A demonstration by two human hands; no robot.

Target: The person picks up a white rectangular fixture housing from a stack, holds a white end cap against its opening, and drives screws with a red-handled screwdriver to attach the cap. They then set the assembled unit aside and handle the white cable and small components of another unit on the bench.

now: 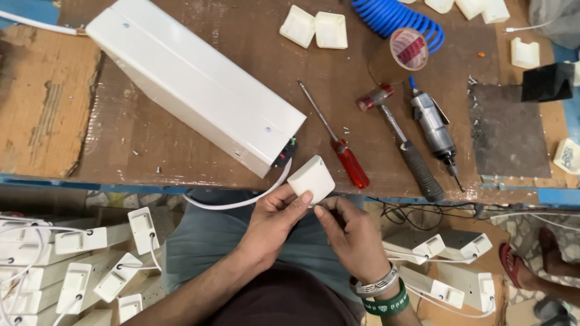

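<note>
A small white plastic cap [310, 177] sits at the bench's front edge, pinched by my left hand [275, 220], thumb on its lower side. My right hand [348, 232] is curled just below it, index finger touching the cap's lower corner; what it holds, if anything, is hidden. A long white metal housing [193, 81] lies diagonally on the wooden bench [181, 151], its near end showing a black terminal [285, 154] and a white cable [241, 202] that droops toward my lap.
A red-handled screwdriver [341, 148], a hammer [399, 136], a pneumatic driver [435, 130], a tape roll [405, 54] and a blue coiled hose [393, 18] lie right of the housing. More white caps [314, 27] sit at the back. Finished white units [78, 265] pile on the floor both sides.
</note>
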